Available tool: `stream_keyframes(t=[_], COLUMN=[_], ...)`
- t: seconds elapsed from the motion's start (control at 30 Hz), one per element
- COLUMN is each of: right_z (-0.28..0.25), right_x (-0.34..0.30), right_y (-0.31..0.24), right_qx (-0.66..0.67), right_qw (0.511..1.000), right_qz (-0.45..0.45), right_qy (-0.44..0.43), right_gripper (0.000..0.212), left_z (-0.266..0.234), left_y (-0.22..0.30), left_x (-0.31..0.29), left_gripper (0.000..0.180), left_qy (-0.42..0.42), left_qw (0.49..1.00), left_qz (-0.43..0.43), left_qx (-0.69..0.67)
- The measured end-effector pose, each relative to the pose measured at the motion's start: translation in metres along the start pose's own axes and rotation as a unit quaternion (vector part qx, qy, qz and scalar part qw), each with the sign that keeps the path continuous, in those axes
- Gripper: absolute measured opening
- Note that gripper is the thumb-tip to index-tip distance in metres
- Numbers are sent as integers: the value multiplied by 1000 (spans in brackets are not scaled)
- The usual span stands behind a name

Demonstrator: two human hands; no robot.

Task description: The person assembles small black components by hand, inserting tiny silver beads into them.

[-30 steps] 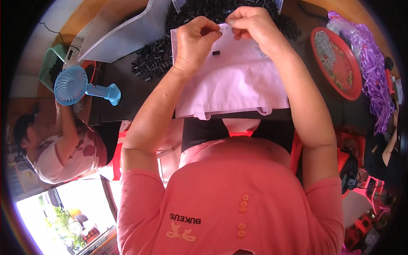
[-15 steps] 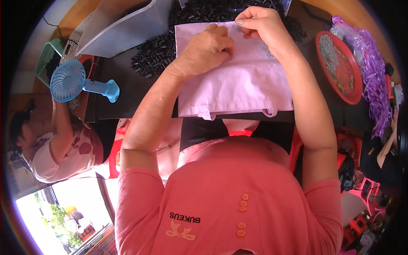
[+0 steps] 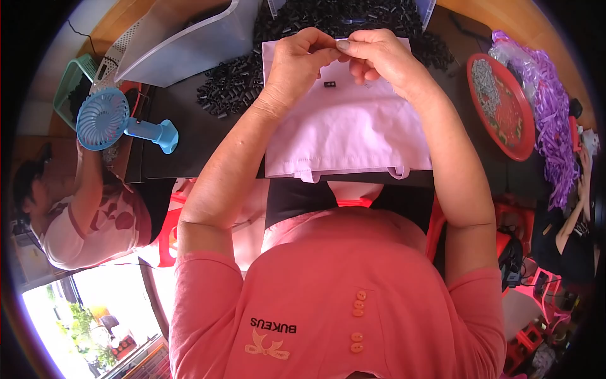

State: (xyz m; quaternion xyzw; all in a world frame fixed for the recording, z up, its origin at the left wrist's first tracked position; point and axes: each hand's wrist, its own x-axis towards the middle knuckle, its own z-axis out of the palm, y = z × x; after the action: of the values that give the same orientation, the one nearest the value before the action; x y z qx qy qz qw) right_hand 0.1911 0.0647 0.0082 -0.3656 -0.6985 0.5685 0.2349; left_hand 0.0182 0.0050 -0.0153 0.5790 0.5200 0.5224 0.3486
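Note:
My left hand [image 3: 298, 68] and my right hand [image 3: 386, 62] meet fingertip to fingertip above the far part of a pale pink cloth bag [image 3: 347, 136]. Both are closed in a pinch, and whatever sits between the fingertips is too small or covered to make out. On the bag, just below the fingers, lies a small black piece [image 3: 329, 84]. The bag is spread flat with its two handle loops at the near edge. Beyond my hands many small black tubular pieces [image 3: 341, 16] are heaped.
A translucent plastic bin [image 3: 189, 54] and loose black pieces [image 3: 230, 88] are at the left, with a blue fan [image 3: 104, 120] farther out. To the right stands a red tray [image 3: 514, 129] of small metal parts, beside purple ribbon strips [image 3: 555, 139]. A co-worker [image 3: 95, 221] sits left.
My left hand has lifted off the bag and gone forward to meet the right. My right hand has come slightly nearer. A small black piece now shows on the bag.

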Motion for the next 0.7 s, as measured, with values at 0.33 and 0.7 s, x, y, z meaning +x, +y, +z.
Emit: stream_keyframes(t=[0.33,0.7], right_z=[8,-3], right_x=[0,8], right_y=[-2,10], right_qx=[60,-44], right_qw=[998,992], right_qz=[-25,-99], right_qy=[20,58], right_gripper=[21,12], left_z=[-1,-19], left_y=[9,-2], left_x=[-3,-2], left_gripper=[23,18], left_qy=[49,-194], left_qw=[998,953], left_qz=[30,58], left_qx=[11,226])
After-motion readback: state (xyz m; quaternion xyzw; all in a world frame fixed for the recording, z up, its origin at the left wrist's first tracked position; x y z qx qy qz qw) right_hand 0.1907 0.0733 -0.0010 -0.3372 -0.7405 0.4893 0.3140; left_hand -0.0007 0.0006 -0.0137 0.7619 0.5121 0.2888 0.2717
